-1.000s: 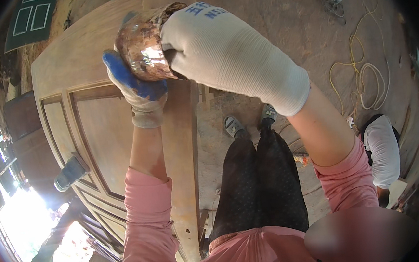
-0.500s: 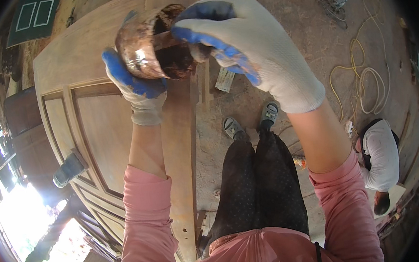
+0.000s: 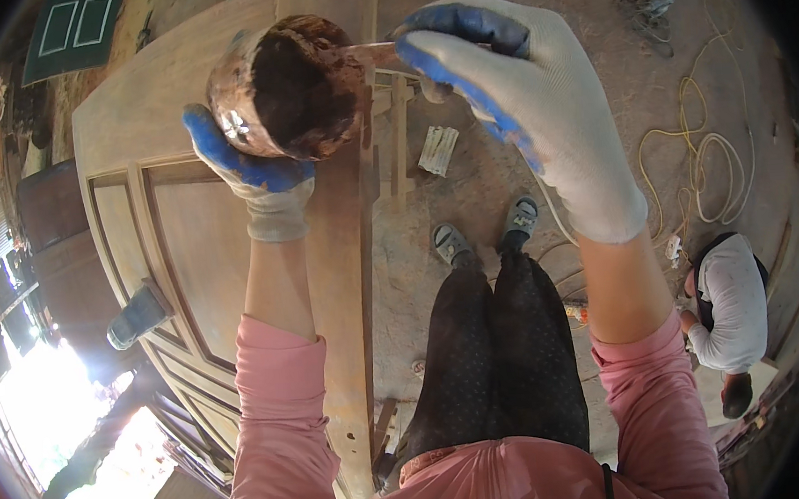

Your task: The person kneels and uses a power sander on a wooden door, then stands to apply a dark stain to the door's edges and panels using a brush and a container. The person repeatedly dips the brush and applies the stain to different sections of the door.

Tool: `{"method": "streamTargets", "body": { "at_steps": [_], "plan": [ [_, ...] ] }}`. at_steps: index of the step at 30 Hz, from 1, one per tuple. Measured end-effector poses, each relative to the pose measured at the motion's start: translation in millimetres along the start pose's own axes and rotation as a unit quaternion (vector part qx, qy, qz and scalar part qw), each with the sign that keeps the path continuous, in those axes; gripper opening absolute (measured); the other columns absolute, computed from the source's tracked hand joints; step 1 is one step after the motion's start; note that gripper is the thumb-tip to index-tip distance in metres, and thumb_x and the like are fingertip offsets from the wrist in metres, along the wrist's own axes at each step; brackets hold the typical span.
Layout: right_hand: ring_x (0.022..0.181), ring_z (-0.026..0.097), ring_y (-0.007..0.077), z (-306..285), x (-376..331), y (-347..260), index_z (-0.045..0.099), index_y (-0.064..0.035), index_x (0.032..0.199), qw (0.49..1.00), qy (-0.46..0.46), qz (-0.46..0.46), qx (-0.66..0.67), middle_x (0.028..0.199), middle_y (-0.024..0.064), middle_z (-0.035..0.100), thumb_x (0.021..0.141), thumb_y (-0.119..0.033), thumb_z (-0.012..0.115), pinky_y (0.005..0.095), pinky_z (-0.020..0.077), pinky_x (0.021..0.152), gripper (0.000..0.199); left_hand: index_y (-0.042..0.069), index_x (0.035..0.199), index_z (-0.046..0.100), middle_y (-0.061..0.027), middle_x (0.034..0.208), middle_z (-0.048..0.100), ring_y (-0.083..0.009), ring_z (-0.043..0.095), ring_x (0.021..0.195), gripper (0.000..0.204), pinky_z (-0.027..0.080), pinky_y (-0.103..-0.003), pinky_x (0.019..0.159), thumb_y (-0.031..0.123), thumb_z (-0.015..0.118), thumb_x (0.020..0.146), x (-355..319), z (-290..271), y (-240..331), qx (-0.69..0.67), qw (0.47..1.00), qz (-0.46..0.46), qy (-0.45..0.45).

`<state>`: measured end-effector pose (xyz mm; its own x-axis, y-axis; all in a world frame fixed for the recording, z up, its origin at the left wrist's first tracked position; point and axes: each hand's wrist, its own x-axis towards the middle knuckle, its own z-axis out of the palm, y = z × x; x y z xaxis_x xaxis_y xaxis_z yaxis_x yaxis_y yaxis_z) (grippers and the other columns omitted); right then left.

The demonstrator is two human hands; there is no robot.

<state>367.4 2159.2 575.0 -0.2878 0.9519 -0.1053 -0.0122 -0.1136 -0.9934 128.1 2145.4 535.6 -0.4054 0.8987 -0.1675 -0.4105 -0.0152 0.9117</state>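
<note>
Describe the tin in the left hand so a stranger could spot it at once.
Above the wooden panelled door lying flat, the left hand in a blue-palmed glove cups a round, stain-smeared tin. Its dark reddish-brown inside sets it apart.

Stained round can (image 3: pixel 288 89), tilted, above wooden door (image 3: pixel 183 238)

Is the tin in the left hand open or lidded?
Open: the tin has no lid, its dark, stained inside faces the camera, cupped by the left hand.
</note>
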Motion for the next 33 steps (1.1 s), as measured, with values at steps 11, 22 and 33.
{"method": "streamTargets", "body": {
  "at_steps": [11, 22, 33],
  "plan": [
    [0.092, 0.071, 0.0217, 33.8, 12.3, 9.0, 0.071, -0.0126, 0.097, 0.767, 0.048, -0.382, -0.514, 0.097, 0.0036, 0.068, 0.083, -0.016, 0.076, 0.0330, 0.0600, 0.073, 0.015, -0.003, 0.141, 0.054, -0.0137, 0.129, 0.064, -0.0219, 0.063, 0.118, 0.071, 0.050, -0.037, 0.103, 0.057, 0.039, 0.108, 6.3, -16.5, -9.7, 0.129, 0.978, 0.131, -0.098],
    [0.074, 0.068, 0.0204, 17.3, 7.8, 10.0, 0.074, -0.0096, 0.107, 0.825, -0.007, -0.325, -0.463, 0.089, 0.0047, 0.068, 0.092, -0.019, 0.072, 0.0316, 0.0547, 0.065, 0.018, 0.002, 0.147, 0.049, -0.0152, 0.141, 0.059, -0.0264, 0.058, 0.130, 0.074, 0.050, -0.044, 0.109, 0.061, 0.044, 0.103, 0.6, -10.9, -5.4, 0.140, 0.980, 0.103, -0.092],
    [0.107, 0.067, 0.0308, -1.4, 10.1, 24.0, 0.057, -0.0094, 0.128, 0.807, -0.091, -0.386, -0.437, 0.119, 0.0126, 0.064, 0.096, -0.021, 0.065, 0.0414, 0.0539, 0.091, 0.036, 0.002, 0.138, 0.052, -0.0129, 0.132, 0.060, -0.0233, 0.060, 0.120, 0.064, 0.051, -0.041, 0.102, 0.057, 0.046, 0.104, 25.3, -43.3, -30.0, 0.311, 0.894, 0.315, -0.070]
  ]
}}
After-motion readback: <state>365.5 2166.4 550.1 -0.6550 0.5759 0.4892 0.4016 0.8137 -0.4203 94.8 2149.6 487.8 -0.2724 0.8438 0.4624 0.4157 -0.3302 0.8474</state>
